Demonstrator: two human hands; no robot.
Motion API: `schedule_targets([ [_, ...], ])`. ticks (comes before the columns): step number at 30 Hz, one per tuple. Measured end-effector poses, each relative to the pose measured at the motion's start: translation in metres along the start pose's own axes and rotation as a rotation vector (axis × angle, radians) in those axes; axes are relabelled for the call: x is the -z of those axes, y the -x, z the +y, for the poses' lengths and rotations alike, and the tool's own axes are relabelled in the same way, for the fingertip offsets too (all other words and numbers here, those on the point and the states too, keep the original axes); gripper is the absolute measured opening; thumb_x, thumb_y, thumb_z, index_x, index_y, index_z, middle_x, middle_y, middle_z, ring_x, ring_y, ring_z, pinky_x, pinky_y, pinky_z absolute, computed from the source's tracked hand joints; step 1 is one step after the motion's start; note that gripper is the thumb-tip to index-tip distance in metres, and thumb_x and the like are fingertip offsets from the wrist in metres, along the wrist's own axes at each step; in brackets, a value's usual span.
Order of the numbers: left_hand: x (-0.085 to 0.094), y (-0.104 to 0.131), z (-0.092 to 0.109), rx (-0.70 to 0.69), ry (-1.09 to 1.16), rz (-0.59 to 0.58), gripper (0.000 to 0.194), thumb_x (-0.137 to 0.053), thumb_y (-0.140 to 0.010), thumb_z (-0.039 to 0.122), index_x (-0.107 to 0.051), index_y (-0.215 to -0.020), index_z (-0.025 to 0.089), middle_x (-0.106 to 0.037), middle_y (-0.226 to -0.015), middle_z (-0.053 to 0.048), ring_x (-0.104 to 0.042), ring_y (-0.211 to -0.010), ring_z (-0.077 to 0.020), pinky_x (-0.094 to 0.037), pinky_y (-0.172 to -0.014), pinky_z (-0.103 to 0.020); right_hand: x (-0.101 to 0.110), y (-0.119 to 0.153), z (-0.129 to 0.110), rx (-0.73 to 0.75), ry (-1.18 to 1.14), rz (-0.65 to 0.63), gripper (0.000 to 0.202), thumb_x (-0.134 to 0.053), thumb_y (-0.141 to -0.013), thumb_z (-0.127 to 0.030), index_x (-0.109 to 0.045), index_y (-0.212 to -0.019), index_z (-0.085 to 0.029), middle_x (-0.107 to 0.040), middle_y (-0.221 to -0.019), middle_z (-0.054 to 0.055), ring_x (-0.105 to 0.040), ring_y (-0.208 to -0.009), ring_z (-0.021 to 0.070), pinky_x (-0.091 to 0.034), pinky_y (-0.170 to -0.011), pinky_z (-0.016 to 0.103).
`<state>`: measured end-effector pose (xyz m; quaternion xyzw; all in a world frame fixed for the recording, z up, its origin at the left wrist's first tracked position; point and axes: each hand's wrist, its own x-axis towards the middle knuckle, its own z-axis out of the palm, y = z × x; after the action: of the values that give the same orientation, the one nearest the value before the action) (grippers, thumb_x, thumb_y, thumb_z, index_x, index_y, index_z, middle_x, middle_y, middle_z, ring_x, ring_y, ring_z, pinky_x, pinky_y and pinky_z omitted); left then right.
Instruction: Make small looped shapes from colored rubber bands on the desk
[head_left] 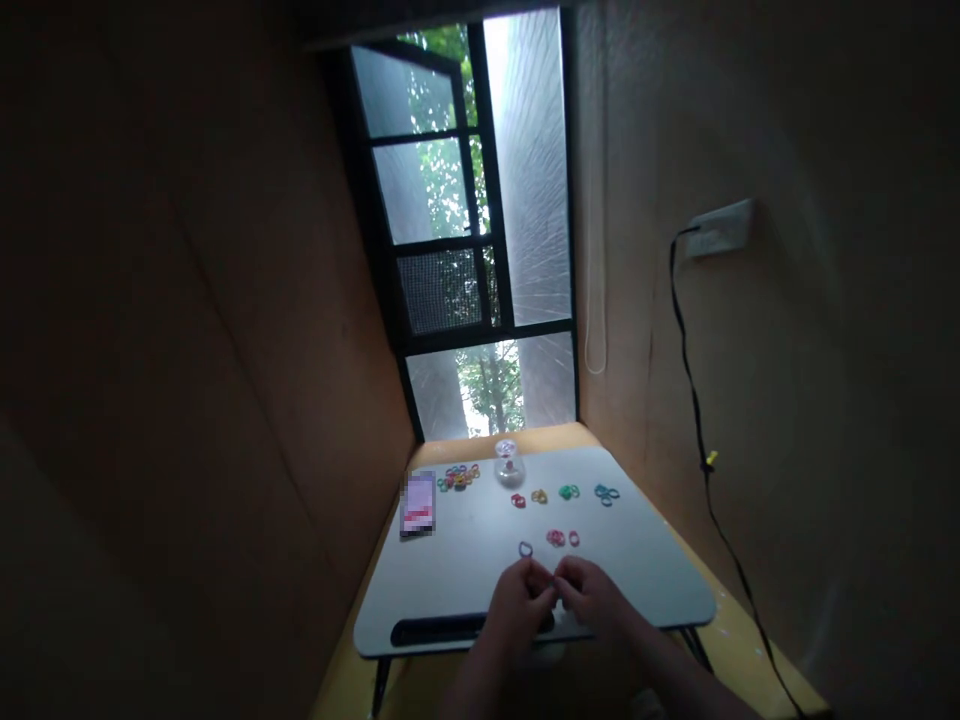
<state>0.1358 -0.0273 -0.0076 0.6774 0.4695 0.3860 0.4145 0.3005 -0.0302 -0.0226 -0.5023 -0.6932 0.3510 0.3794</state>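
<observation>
Over the near part of a small white folding table (450,580), my left hand (523,592) and my right hand (589,590) meet with their fingertips pinched close together. Whatever lies between the fingers is too small and dark to make out. Just beyond my left hand lies a single dark purple band ring (526,550). A little past my right hand sit a pink cluster of bands (555,538) and a lone pink band (574,538). Farther back runs a row of small piles: red bands (518,501), yellow bands (539,496), green bands (569,492) and blue bands (607,494).
A clear round container (509,465) stands at the table's far edge. Left of it are a mixed-colour pile of bands (458,477) and a blurred pink-screened phone (418,503). A dark slot (439,629) runs along the near edge. A black cable (694,390) hangs down the right wall.
</observation>
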Motion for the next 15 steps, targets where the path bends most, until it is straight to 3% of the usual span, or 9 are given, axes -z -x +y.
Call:
schedule_targets([
  [6,0.0,-0.008,-0.02,0.07,0.088,0.025,0.02,-0.065,-0.071,0.02,-0.058,-0.089,0.016,-0.059,-0.064,0.003,-0.057,-0.061,-0.014,-0.043,-0.06,-0.024,-0.013,-0.02,0.016,0.058,-0.006,0.049,0.004,-0.049,-0.069,-0.018,-0.045,-0.07,-0.02,-0.048,-0.059,-0.006,-0.047,-0.057,0.0109,-0.036,-0.054,0.022],
  [10,-0.002,-0.014,-0.022,0.112,-0.104,0.04,0.011,-0.064,-0.07,0.018,-0.059,-0.08,0.017,-0.062,-0.069,-0.001,-0.06,-0.068,-0.0168,-0.043,-0.065,-0.027,-0.015,-0.026,0.022,-0.056,-0.032,-0.045,0.01,-0.049,-0.064,-0.018,-0.04,-0.068,-0.022,-0.039,-0.054,-0.009,-0.04,-0.048,0.0096,-0.031,-0.048,0.022],
  [15,-0.008,-0.01,-0.011,0.147,-0.339,0.118,0.009,-0.06,-0.069,0.015,-0.052,-0.07,0.02,-0.06,-0.069,0.0,-0.056,-0.069,-0.0162,-0.039,-0.067,-0.027,-0.012,-0.014,0.02,0.079,0.202,0.064,0.009,-0.051,-0.068,-0.02,-0.043,-0.064,-0.02,-0.05,-0.062,-0.004,-0.046,-0.061,0.0127,-0.032,-0.057,0.025],
])
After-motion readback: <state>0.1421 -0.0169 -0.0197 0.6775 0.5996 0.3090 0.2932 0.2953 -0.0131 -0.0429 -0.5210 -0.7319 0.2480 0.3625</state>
